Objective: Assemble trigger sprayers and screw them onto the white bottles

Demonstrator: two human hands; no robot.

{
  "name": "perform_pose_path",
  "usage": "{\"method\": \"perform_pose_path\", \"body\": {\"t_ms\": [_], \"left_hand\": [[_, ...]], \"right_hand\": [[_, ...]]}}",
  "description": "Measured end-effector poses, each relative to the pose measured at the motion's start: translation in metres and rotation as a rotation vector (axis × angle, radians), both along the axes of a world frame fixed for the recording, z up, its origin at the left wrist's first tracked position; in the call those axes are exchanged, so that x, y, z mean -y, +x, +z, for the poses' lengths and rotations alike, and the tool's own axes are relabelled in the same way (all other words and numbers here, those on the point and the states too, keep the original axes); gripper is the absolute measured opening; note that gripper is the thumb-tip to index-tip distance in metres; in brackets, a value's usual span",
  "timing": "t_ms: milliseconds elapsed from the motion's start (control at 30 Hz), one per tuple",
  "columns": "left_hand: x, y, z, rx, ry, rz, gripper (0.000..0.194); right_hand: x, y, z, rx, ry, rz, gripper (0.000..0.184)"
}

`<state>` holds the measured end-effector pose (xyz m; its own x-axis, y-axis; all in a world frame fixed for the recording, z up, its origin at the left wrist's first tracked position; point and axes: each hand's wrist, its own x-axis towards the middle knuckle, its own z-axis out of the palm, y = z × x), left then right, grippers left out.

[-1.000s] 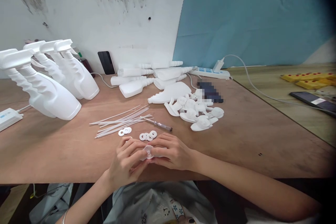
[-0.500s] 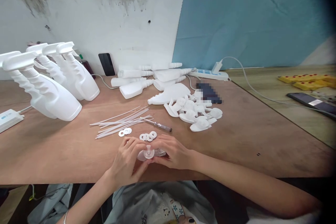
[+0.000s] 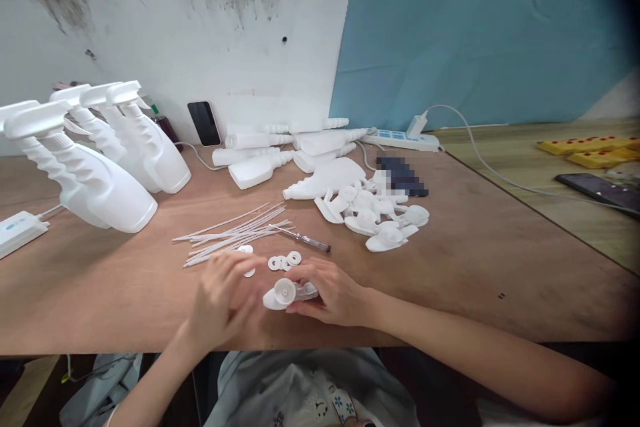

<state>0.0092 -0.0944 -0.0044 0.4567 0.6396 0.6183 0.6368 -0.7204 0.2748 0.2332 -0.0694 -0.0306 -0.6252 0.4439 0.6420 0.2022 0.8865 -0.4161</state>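
Note:
My right hand (image 3: 333,290) is closed around a white trigger spray head (image 3: 274,300) just above the table's front part. Its round cap (image 3: 285,292) faces up toward me, with a small stem in the middle. To the left, my left hand (image 3: 223,297) is blurred, its thumb and fingers apart, over white washers (image 3: 245,249). One washer (image 3: 249,273) shows right by its fingertips; whether they touch it I cannot tell. More ring washers (image 3: 285,261) lie between the hands. Behind them are thin white dip tubes (image 3: 235,233) and a screwdriver (image 3: 313,242).
Loose spray heads (image 3: 387,217) are heaped right of centre. White bottles (image 3: 325,179) lie behind them. Assembled spray bottles (image 3: 115,190) stand at left. A phone (image 3: 204,123) leans on the wall; a power strip (image 3: 405,140) and cable sit at back right.
My left hand has let go of the spray head and moved left to the washers. The spray head stays in my right hand, its cap now more fully in sight.

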Motion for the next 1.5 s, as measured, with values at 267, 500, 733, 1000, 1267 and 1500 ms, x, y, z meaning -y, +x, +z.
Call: {"method": "perform_pose_path", "body": {"t_ms": [267, 500, 733, 1000, 1267, 1500], "left_hand": [[-0.018, -0.053, 0.002, -0.590, -0.097, 0.546, 0.022], [-0.015, -0.044, 0.014, -0.683, -0.289, 0.593, 0.026], [-0.007, -0.051, 0.023, -0.632, -0.206, 0.559, 0.023], [0.009, -0.083, 0.042, -0.433, -0.057, 0.524, 0.028], [0.019, -0.071, 0.058, 0.467, -0.396, 0.512, 0.021], [-0.017, -0.003, 0.035, 1.306, -1.130, 0.015, 0.043]], "right_hand": [[0.000, -0.001, -0.002, 0.021, 0.018, -0.017, 0.029], [0.000, -0.001, -0.002, 0.024, 0.019, -0.028, 0.028], [0.001, 0.000, -0.001, 0.036, 0.005, -0.025, 0.027], [0.000, -0.001, -0.001, 0.036, 0.006, -0.029, 0.029], [0.000, -0.001, -0.002, 0.029, 0.005, -0.021, 0.027], [0.001, -0.001, -0.001, 0.020, 0.003, -0.012, 0.029]]}}
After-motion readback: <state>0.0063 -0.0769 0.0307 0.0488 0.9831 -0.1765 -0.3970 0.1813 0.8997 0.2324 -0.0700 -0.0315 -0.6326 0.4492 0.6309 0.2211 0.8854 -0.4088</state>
